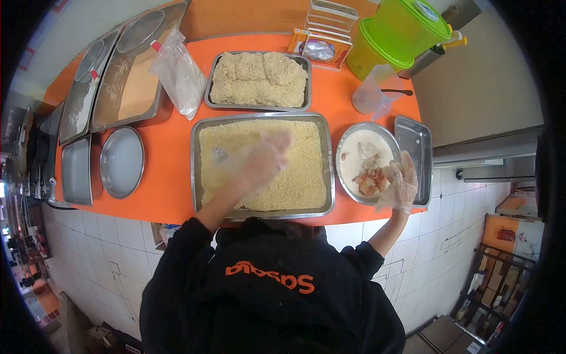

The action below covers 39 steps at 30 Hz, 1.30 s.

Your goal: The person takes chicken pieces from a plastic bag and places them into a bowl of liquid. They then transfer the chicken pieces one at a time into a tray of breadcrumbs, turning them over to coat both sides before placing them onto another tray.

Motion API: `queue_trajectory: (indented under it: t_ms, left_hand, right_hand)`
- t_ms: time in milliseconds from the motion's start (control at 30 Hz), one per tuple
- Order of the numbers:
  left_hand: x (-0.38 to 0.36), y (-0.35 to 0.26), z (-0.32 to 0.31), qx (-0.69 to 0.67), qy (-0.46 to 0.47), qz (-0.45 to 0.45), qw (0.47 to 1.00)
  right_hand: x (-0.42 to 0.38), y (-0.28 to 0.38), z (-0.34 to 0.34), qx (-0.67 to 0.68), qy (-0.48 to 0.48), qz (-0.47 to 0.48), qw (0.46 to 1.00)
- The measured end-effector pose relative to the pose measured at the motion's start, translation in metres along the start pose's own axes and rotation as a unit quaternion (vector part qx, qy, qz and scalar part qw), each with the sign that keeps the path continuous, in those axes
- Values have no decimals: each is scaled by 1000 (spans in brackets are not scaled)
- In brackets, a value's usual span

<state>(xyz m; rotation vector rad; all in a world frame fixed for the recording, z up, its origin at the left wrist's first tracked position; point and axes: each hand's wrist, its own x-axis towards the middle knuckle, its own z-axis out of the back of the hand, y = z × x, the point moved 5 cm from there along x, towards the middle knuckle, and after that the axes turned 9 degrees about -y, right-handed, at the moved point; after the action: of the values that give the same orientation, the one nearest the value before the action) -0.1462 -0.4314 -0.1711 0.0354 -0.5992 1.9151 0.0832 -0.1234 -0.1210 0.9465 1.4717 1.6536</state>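
My left hand [265,158] is over the large tray of pale crumbs [300,192], blurred by motion, so its fingers and anything in them cannot be made out. A small whitish patch [220,154] shows in the crumbs left of it. My right hand [403,186], in a clear plastic glove, is at the right rim of a round metal bowl [348,186] of white liquid. Reddish-brown pieces of meat [370,182] lie in the liquid beside its fingers. Whether those fingers grip a piece is unclear.
Behind the crumbs, a tray [206,97] holds coated pieces [259,79]. A clear jug [371,97], green-lidded tubs [407,29] and a boxed roll [321,50] stand back right. An empty-looking tray [415,138] borders the bowl. Left are a plastic bag [180,76], flour bins [138,88] and metal pans [122,162].
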Motion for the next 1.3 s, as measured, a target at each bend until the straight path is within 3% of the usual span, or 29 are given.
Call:
queue_trajectory:
  t_ms: [33, 133, 233, 367, 433, 500, 633, 667, 700, 767, 833, 933, 1000, 1133, 1233, 1300]
  left_hand:
    - [-6, -1, -29, 98, 77, -14, 992]
    - [10, -13, -8, 41, 88, -2, 995]
    - [26, -36, 23, 20, 6, -34, 999]
    - [9, -12, -21, 32, 32, -20, 999]
    - [7, -4, -16, -8, -1, 19, 1000]
    - [2, 22, 2, 29, -52, 117, 991]
    - [-22, 54, -4, 137, -173, 219, 950]
    - [-27, 65, -18, -56, -188, 244, 950]
    - [-26, 65, -22, -249, -195, 260, 912]
    - [-27, 58, -25, -359, -160, 242, 887]
    - [1, -2, 41, -206, -88, 186, 957]
    - [22, -30, 48, 6, -119, 103, 988]
    - [2, -30, 11, 40, -43, 80, 995]
    - [20, -41, 21, 72, 37, 41, 996]
    - [18, -45, -17, 123, 24, 50, 991]
    - [10, -27, -53, 71, -40, 68, 994]
  right_hand:
    - [1, 0, 2, -2, 5, 3, 1000]
    - [4, 0, 5, -14, -15, -9, 1000]
    - [0, 2, 4, -31, -16, -36, 999]
    - [11, -15, 9, 11, 12, 0, 1000]
    - [6, -8, 8, -1, 25, 0, 1000]
    - [11, -11, 10, 2, 14, 8, 1000]
    - [9, -18, 17, -28, 16, 17, 999]
    - [10, -18, 16, -15, 22, 21, 999]
    - [9, -17, 15, -4, 27, 24, 999]
    - [7, -15, 14, 0, 24, 21, 999]
    - [5, -10, 11, -11, 6, 9, 1000]
    - [5, -13, 11, 12, 23, 3, 1000]
    - [2, -8, 12, -16, 21, 1, 1000]
    - [0, -9, 13, 9, 30, 4, 1000]
    - [0, -7, 10, -34, 2, -29, 999]
    - [-1, 2, 5, -21, 2, -13, 1000]
